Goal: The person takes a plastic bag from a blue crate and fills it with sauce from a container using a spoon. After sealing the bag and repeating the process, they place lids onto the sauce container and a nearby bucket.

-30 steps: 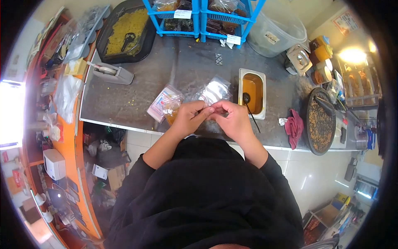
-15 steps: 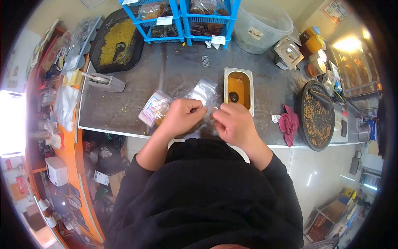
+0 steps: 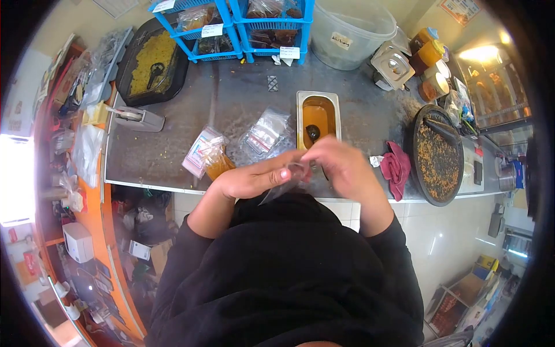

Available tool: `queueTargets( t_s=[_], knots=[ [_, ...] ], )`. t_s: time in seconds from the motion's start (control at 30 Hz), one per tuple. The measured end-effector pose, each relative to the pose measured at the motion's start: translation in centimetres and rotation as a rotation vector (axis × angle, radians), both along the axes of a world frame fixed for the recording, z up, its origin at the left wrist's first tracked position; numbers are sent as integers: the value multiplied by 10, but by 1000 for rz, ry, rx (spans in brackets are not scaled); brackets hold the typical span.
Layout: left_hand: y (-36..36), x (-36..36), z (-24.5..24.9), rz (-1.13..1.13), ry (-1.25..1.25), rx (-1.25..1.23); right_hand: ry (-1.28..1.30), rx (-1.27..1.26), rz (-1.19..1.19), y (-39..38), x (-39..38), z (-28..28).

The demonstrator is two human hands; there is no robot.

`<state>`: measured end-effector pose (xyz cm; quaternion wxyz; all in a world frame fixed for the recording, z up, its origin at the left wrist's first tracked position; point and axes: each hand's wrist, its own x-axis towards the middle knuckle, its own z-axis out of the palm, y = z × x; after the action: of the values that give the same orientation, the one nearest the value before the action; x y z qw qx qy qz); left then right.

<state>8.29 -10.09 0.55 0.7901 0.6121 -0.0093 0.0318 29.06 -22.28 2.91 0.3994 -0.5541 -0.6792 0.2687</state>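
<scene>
A small clear plastic bag [image 3: 291,178] hangs between my two hands, just over the table's front edge. My left hand [image 3: 252,177] grips it, thumb pressed toward the fingers. At the bag's upper right, my right hand [image 3: 345,169] is bent, its fingers smeared by motion. Behind the right hand stands a metal pan [image 3: 337,103] of amber liquid, with a dark round ladle [image 3: 313,133] in it. A pile of clear plastic bags [image 3: 267,132] lies beyond my left hand. To the left, a bag with amber contents [image 3: 219,166] rests against a packet of printed labels [image 3: 202,148].
A tape dispenser [image 3: 139,117] sits on the left, near a black tray [image 3: 178,81] of yellow food. Blue racks [image 3: 274,24] and a clear tub [image 3: 352,43] line the back. A red cloth [image 3: 395,169] and a round dark tray [image 3: 454,188] are on the right.
My hands have come together, with the clear bag now visible between them. The left hand's fingers have straightened from a closed pose. The view has shifted slightly.
</scene>
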Motion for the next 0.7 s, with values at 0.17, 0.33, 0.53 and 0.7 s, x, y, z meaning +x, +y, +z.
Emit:
queueTargets(
  t_s=[0.17,0.33,0.53,0.7],
  knots=[
    [-1,9,-13,478,-73,100,-510,4,-70,-5,34,-35],
    [1,17,-39,876,-19,650,-318,103,-214,3,34,-87],
    [5,19,-49,924,15,913,459,-36,-632,2,38,-115],
    [3,22,-50,950,91,845,737,-46,-752,1,52,-141]
  ],
)
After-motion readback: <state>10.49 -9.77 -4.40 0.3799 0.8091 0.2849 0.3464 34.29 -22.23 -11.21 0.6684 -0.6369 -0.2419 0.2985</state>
